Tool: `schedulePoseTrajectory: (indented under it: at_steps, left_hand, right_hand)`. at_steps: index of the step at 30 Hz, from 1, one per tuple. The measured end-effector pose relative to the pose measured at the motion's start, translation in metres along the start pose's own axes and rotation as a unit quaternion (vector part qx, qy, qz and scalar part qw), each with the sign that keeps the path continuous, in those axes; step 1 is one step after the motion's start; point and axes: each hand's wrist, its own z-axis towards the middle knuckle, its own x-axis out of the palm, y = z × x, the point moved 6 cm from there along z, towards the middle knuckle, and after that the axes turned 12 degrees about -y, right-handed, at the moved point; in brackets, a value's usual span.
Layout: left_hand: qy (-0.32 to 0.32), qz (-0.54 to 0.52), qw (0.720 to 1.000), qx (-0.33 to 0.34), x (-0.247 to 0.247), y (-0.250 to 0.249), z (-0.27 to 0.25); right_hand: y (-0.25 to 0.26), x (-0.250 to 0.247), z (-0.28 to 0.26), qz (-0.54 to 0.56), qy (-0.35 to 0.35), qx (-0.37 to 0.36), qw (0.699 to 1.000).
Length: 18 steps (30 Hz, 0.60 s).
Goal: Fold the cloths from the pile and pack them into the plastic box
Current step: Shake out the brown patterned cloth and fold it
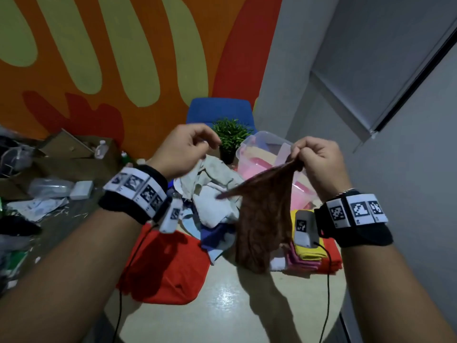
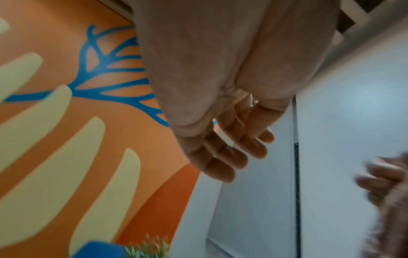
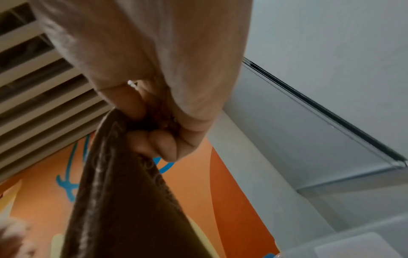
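A brown patterned cloth (image 1: 262, 219) hangs over the table, its top corner pinched in my right hand (image 1: 300, 154). In the right wrist view the right hand's (image 3: 159, 132) thumb and curled fingers clamp that brown cloth (image 3: 123, 200). My left hand (image 1: 210, 144) hovers level with it to the left, fingers loosely bent and holding nothing; the left wrist view shows this left hand (image 2: 232, 153) relaxed and bare. The cloth pile (image 1: 215, 194) lies below, between both hands. Behind the right hand stands the clear plastic box (image 1: 267, 144) with pink cloth inside.
A red cloth (image 1: 168, 263) lies spread at the pile's near left. A folded yellow, pink and red stack (image 1: 309, 256) sits at the right on the round table (image 1: 222, 305). A potted plant (image 1: 231, 137) and a blue chair (image 1: 220, 112) stand behind. Cardboard and clutter (image 1: 49, 174) fill the left.
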Motion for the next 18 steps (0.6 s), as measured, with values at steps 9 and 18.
schedulePoseTrajectory:
  at_steps: [9, 18]
  left_hand:
    - [0.148, -0.043, 0.988, 0.013, 0.124, 0.017, -0.062]
    - [0.043, -0.167, 0.982, -0.078, 0.11, 0.022, -0.052]
  right_hand:
    - [0.011, 0.031, -0.018, 0.039, 0.049, 0.005, 0.998]
    - [0.0, 0.005, -0.011, 0.06, -0.041, 0.004, 0.997]
